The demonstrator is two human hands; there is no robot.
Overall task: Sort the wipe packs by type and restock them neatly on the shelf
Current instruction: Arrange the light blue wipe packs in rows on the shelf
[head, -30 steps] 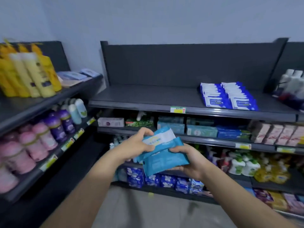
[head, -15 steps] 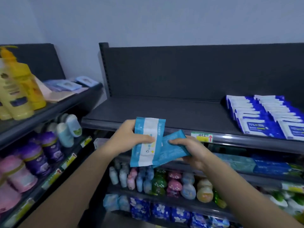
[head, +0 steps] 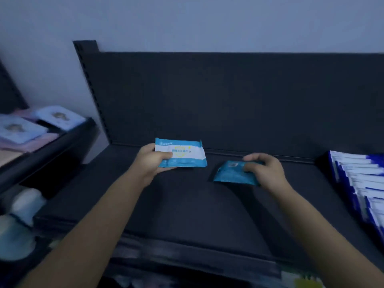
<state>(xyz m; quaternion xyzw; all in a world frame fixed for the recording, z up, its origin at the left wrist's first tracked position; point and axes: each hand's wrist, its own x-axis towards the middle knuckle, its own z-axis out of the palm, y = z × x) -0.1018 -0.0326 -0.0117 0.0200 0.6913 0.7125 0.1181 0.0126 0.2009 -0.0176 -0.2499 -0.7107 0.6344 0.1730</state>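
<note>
Grip of the left hand (head: 152,163) holds a blue-and-white plastic wipe pack (head: 184,153) at frame centre over the dark shelf (head: 187,208), while the right hand (head: 268,171) clasps a teal plastic pack (head: 229,174) beside it.

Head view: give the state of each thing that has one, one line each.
Left hand: grips white-banded pack by its left end.
White-banded pack: held front out, above the shelf.
Right hand: grips plain teal pack by its right end.
Plain teal pack: tilted, low over shelf; contact unclear.
Blue-and-white packs: stood in rows, shelf's right end.
</note>
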